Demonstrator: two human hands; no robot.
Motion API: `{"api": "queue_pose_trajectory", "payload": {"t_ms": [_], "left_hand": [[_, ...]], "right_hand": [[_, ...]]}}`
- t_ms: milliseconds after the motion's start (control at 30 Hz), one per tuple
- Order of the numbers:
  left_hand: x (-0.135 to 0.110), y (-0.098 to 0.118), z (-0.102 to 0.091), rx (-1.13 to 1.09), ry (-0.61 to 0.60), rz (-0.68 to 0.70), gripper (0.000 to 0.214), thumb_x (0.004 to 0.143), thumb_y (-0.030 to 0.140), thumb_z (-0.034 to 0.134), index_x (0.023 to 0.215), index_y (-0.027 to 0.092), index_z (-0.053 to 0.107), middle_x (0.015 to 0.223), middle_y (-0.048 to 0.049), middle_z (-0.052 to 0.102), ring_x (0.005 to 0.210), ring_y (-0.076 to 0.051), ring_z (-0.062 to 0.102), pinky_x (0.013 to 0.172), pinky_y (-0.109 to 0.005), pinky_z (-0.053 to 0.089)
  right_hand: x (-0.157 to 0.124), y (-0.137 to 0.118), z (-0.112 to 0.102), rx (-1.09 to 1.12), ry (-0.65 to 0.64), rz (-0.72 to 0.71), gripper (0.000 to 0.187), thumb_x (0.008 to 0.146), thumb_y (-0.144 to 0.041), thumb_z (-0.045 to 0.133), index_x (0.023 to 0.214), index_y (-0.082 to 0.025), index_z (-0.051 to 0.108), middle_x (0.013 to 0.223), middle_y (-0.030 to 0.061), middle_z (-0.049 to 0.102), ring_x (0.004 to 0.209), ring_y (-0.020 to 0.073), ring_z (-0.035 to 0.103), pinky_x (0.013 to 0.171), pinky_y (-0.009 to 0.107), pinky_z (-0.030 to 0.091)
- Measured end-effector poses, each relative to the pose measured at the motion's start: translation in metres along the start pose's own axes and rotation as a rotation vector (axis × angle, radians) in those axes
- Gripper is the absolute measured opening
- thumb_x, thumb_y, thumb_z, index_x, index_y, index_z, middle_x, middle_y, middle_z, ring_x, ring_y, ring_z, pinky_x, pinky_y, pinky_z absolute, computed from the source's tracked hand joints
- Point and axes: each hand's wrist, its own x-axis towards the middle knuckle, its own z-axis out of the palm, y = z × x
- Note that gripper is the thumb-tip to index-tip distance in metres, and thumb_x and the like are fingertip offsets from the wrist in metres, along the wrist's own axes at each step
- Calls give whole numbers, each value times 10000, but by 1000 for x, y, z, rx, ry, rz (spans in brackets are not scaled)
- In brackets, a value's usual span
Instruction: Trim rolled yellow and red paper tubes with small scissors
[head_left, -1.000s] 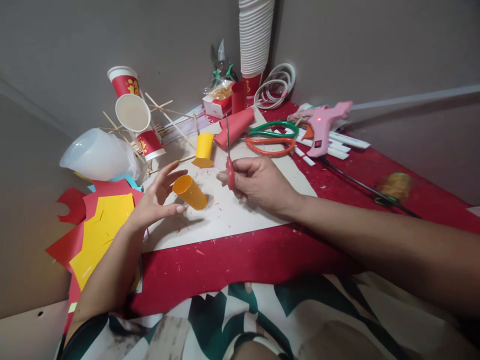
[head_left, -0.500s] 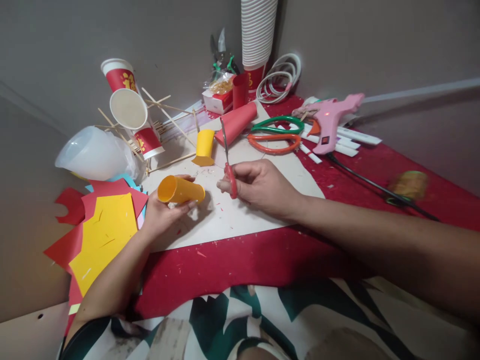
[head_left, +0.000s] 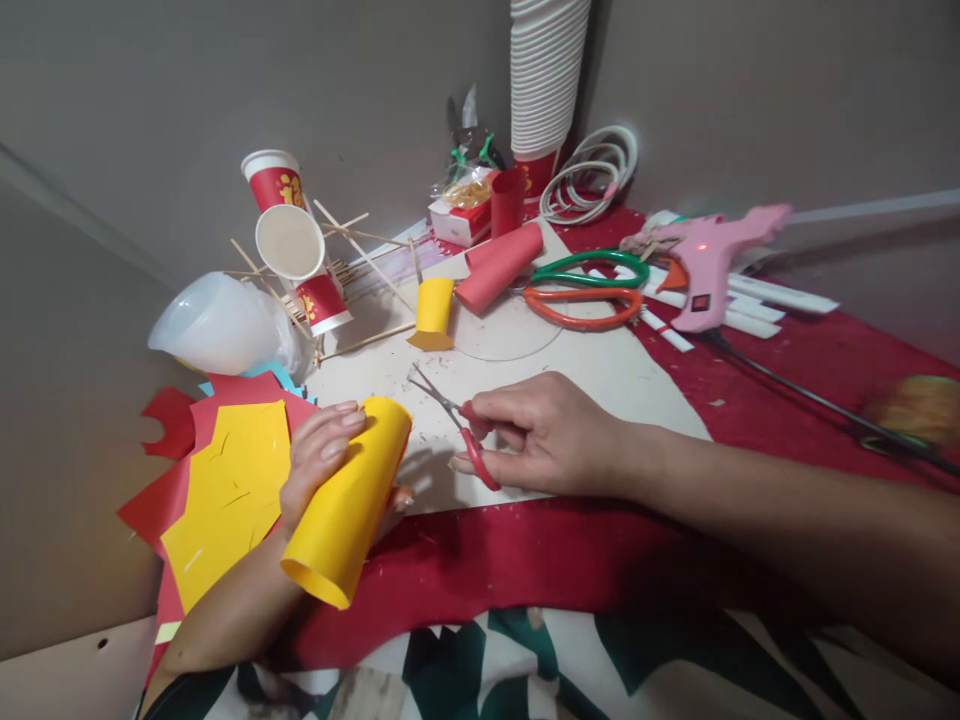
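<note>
My left hand [head_left: 326,455] is closed round a yellow paper tube [head_left: 346,510], tilted with its near open end toward me. My right hand [head_left: 536,435] has its fingers in the red handles of small scissors [head_left: 469,440]. The blades are slightly parted and point up and left, a short way from the tube's far end. Beyond them, a short yellow paper tube [head_left: 433,312] stands on the white board [head_left: 615,385]. Red rolled paper [head_left: 501,268] lies just right of it.
Yellow sheets [head_left: 232,490] and red paper pieces lie at left. Behind are paper cups [head_left: 290,243] among sticks and a tall cup stack [head_left: 547,90]. Large scissors with green and orange handles [head_left: 585,308] lie by a pink glue gun [head_left: 720,265], its cord running right.
My left hand has turned the yellow tube and brought it nearer to me. In my right hand the scissors have swung left and down, and their blades have parted. The view has shifted slightly.
</note>
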Motion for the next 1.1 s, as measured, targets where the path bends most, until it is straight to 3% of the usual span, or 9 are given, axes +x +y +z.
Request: {"api": "queue_pose_trajectory", "payload": {"t_ms": [233, 400, 667, 900, 1100], "left_hand": [[-5, -2, 12, 40, 18, 65, 627, 681, 279, 804, 1238, 224, 520, 1129, -74, 649, 1043, -234, 679, 908, -417, 590], [-1, 3, 18, 38, 60, -27, 468, 709, 260, 771, 1104, 244, 521, 1059, -48, 641, 989, -225, 687, 867, -437, 608], [4, 3, 23, -211, 63, -167, 578, 654, 71, 750, 1177, 196, 536, 1082, -51, 680, 1062, -197, 677, 1023, -422, 529], [2, 6, 20, -101, -18, -201, 443, 748, 208, 764, 1118, 253, 523, 1079, -43, 708, 1055, -231, 698, 952, -472, 572], [0, 6, 16, -46, -71, -141, 481, 714, 186, 777, 1118, 247, 524, 1109, -52, 708, 1069, -241, 690, 920, -464, 583]], "right_hand": [[1, -5, -4, 20, -103, 59, 331, 769, -433, 660, 608, -192, 499, 466, -74, 369, 450, 78, 358, 479, 209, 270], [3, -6, -6, 84, -134, 129, 392, 767, -456, 663, 565, -195, 452, 455, -81, 349, 430, 64, 324, 452, 197, 257], [4, -4, -4, 31, -166, 169, 380, 767, -463, 639, 569, -194, 459, 485, -62, 365, 467, 76, 302, 479, 216, 254], [3, -3, -3, -19, -173, 191, 363, 772, -480, 634, 590, -191, 512, 473, -53, 386, 465, 85, 309, 486, 224, 253], [0, 0, 0, -71, -185, 150, 368, 786, -497, 609, 603, -188, 528, 511, -9, 509, 504, 108, 379, 521, 251, 261]]}}
